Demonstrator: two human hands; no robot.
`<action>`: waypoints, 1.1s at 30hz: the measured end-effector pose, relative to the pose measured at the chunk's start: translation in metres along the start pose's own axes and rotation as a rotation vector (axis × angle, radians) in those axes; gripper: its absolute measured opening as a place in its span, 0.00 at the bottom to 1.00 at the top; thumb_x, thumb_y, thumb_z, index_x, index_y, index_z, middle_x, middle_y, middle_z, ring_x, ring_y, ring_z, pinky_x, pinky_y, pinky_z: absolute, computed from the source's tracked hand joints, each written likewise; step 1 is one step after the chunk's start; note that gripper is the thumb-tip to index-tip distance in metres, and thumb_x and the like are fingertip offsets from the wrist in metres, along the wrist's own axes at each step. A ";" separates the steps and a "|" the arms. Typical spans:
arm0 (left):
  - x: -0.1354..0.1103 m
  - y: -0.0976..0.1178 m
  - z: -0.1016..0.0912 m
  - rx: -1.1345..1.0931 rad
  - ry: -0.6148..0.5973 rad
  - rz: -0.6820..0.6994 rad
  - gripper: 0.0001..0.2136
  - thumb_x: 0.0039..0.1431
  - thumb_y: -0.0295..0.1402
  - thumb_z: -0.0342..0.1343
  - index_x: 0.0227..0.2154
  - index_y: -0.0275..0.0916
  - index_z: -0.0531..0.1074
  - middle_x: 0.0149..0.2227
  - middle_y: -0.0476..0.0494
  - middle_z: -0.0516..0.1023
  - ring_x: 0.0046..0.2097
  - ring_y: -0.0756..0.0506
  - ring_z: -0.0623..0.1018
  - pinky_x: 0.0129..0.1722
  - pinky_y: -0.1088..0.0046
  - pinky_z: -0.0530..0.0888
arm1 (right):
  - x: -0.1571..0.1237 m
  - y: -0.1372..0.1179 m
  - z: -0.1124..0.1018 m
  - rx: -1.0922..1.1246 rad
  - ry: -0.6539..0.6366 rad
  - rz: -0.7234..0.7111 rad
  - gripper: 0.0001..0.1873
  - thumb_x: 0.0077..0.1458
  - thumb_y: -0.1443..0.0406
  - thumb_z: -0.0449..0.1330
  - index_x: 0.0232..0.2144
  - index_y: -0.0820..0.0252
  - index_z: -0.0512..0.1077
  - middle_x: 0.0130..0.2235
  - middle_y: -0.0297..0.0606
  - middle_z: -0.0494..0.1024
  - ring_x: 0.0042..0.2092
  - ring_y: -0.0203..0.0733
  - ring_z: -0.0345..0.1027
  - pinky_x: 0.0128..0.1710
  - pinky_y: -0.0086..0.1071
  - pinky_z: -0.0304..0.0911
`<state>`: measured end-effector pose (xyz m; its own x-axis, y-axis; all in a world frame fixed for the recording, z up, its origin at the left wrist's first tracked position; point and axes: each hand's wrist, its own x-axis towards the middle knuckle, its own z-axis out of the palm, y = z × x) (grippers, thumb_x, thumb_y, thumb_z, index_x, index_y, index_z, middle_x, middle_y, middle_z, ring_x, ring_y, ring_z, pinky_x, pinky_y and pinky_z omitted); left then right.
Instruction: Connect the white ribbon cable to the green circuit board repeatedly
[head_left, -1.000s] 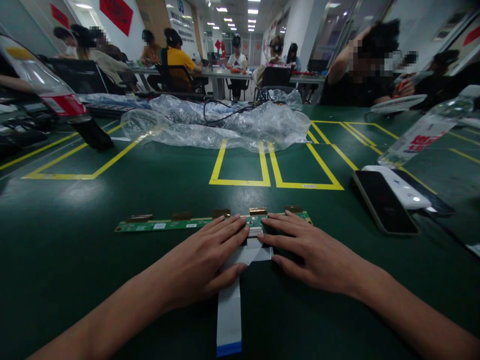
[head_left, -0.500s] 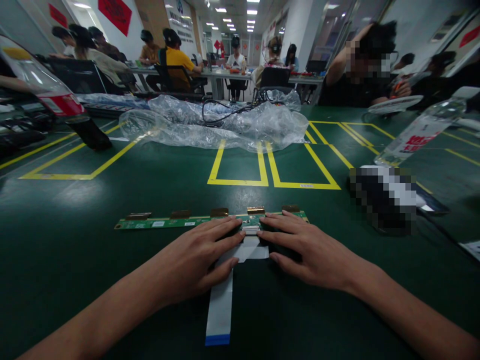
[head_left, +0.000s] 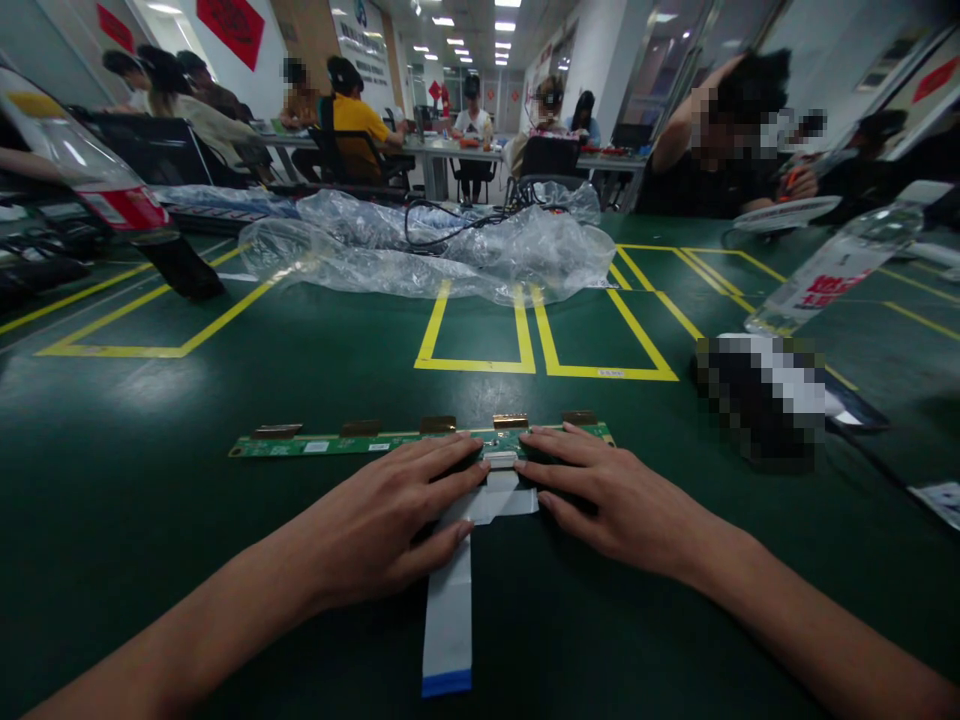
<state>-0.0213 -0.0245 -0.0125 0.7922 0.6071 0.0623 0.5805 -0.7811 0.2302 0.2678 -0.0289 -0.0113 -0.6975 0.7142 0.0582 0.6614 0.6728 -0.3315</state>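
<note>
A long narrow green circuit board point(head_left: 330, 442) with brass tabs along its far edge lies on the dark green table point(head_left: 150, 520). A white flat ribbon cable point(head_left: 450, 610) with a blue end runs from the board's connector toward me. My left hand point(head_left: 382, 510) lies flat, fingers stretched out, on the cable and the board's near edge. My right hand point(head_left: 607, 500) lies flat on the other side of the connector, fingertips on the board. Both hands press down; neither grips anything.
Crumpled clear plastic wrap point(head_left: 450, 250) with a black cable lies beyond yellow taped boxes point(head_left: 480, 345). A tilted bottle with a red label point(head_left: 112, 190) stands left, a clear water bottle point(head_left: 832, 270) right, a blurred device point(head_left: 765, 395) beside it. Several people sit at far tables.
The ribbon cable's free blue end swung slightly left, then back toward the middle. Both hands stayed flat on the board and cable, shifting only a little.
</note>
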 end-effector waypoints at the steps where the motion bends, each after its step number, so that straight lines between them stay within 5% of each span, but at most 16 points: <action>1: -0.001 0.000 0.000 0.008 0.004 -0.001 0.25 0.68 0.40 0.51 0.66 0.44 0.61 0.69 0.40 0.60 0.67 0.37 0.65 0.66 0.53 0.68 | 0.000 0.000 0.000 -0.003 0.009 -0.003 0.23 0.67 0.63 0.54 0.62 0.51 0.69 0.67 0.41 0.65 0.68 0.50 0.57 0.68 0.54 0.49; 33: 0.004 0.001 0.000 0.059 0.041 -0.024 0.20 0.70 0.38 0.46 0.63 0.45 0.65 0.65 0.44 0.67 0.65 0.41 0.69 0.62 0.52 0.72 | -0.002 -0.001 0.000 -0.011 0.032 -0.051 0.23 0.66 0.62 0.55 0.61 0.53 0.68 0.67 0.42 0.65 0.68 0.49 0.56 0.68 0.54 0.50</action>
<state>-0.0170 -0.0231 -0.0123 0.7700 0.6304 0.0979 0.6103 -0.7726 0.1748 0.2685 -0.0307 -0.0111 -0.7211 0.6849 0.1043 0.6285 0.7101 -0.3174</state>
